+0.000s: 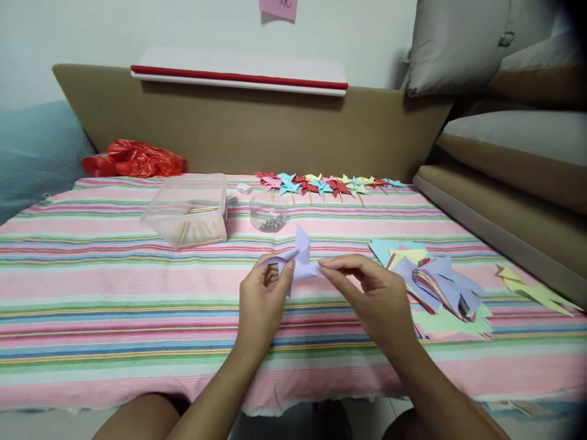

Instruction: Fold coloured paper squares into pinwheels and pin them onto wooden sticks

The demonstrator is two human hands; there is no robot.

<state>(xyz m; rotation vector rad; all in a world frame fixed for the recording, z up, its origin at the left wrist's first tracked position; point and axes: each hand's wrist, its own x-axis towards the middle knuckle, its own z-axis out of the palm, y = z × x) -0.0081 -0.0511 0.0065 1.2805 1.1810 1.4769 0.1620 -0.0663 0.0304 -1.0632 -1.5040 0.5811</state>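
Note:
A lavender paper pinwheel [302, 269], partly folded, is held up between my two hands above the striped cloth. My left hand [266, 290] grips it with the thumb pressed on its middle, where some blades fold inward. With thumb and forefinger, my right hand [367, 287] pinches the blade tip on the right side. One blade points upward and another curls out to the left over my left fingers. To the right of my right hand lies a pile of cut paper pieces [440, 281] in lavender, blue, yellow, green and pink.
Beyond my hands stand a clear round dish [268, 217] of small metal pins and a translucent box [183, 208] with wooden sticks. Several finished pinwheels [321, 184] lie at the back. A red plastic bag [137, 159] is at back left; yellow paper scraps [532, 290] and stacked cushions [513, 146] are at right.

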